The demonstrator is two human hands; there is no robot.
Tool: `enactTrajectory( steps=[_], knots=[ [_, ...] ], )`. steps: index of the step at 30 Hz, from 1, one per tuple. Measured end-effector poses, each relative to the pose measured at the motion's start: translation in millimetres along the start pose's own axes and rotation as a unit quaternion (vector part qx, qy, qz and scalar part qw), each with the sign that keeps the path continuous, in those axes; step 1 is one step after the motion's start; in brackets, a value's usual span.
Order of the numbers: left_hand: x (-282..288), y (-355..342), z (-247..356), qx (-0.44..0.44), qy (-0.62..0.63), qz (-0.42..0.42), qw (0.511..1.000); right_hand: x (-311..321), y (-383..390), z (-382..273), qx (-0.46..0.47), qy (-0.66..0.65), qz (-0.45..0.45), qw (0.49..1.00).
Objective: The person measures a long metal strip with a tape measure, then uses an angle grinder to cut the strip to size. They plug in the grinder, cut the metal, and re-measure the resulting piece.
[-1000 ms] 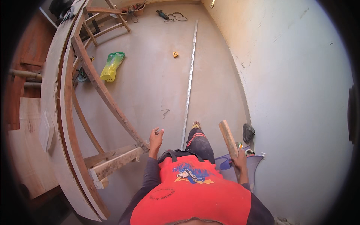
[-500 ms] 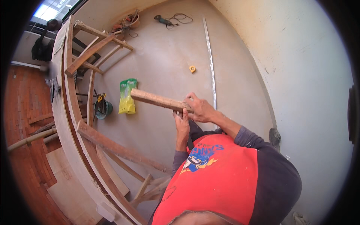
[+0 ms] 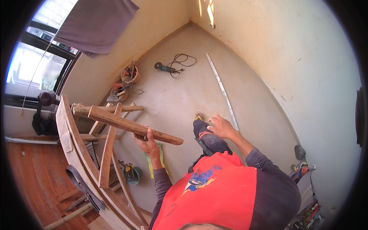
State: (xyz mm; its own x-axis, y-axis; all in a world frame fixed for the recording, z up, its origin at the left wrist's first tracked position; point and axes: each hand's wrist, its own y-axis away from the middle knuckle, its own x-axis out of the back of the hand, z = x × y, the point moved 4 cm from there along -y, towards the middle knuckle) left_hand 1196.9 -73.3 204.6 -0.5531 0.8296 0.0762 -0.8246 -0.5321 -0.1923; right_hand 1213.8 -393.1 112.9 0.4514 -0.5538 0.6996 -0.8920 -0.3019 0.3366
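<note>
To the far left of the held wooden piece (image 3: 124, 122), a window (image 3: 38, 65) is letting in bright light; below the window's side, left of and lower than the wooden piece, reddish floor planks (image 3: 30, 165) are spreading out. A long wooden table (image 3: 63, 120) is running down left of the wooden piece, with a dark looped item (image 3: 87, 193) lying on it. Above the wooden piece, a mauve cloth (image 3: 96, 25) is hanging.

The wooden piece itself, brown and narrow, is slanting down to the right in front of the person, raised off the floor. Below it, a teal bucket (image 3: 136, 177) is holding tools. The left hand (image 3: 147, 145) is supporting the wooden piece alone, its grip clamping from underneath with the thumb up; half a second ago both hands were on it. Just below the wooden piece, a green-and-yellow bag (image 3: 160, 153) is showing partly behind the left forearm. Above and right of it, a corded grinder (image 3: 165, 68) is lying on the floor.

Lower right of the wooden piece, the person's red shirt (image 3: 230, 176) is displaying blue lettering, too distorted to read, over a cartoon figure. Right of the wooden piece, the right hand (image 3: 222, 127) is hovering, fingers apart and empty. Beyond, a pale metal strip (image 3: 222, 88) is lying on the floor.
</note>
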Motion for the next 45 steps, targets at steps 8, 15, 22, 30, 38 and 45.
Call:
enactTrajectory(
  steps=[8, 15, 22, 30, 38, 45],
  knots=[
    [-118, -233, -11, 0.009, -0.176, -0.195, 0.965, -39, -94, 39, -0.227, -0.035, -0.264, 0.937],
    [-302, -320, -137, -0.217, -0.445, -0.442, 0.748, -31, -142, 68, -0.300, -0.249, -0.011, 0.921],
    [-460, -295, -264, -0.236, -0.458, -0.680, 0.521, -80, -142, 182, -0.490, -0.271, 0.236, 0.794],
    [-580, -243, -534, -0.339, -0.412, -0.760, 0.370, -277, -237, 510, -0.587, -0.122, 0.138, 0.788],
    [-644, -148, -720, -0.322, -0.302, -0.843, 0.307, -385, -247, 647, -0.499, 0.078, 0.269, 0.820],
    [-621, -60, -765, -0.256, -0.195, -0.930, 0.176, -364, -236, 631, -0.442, 0.082, 0.360, 0.817]
  ],
)
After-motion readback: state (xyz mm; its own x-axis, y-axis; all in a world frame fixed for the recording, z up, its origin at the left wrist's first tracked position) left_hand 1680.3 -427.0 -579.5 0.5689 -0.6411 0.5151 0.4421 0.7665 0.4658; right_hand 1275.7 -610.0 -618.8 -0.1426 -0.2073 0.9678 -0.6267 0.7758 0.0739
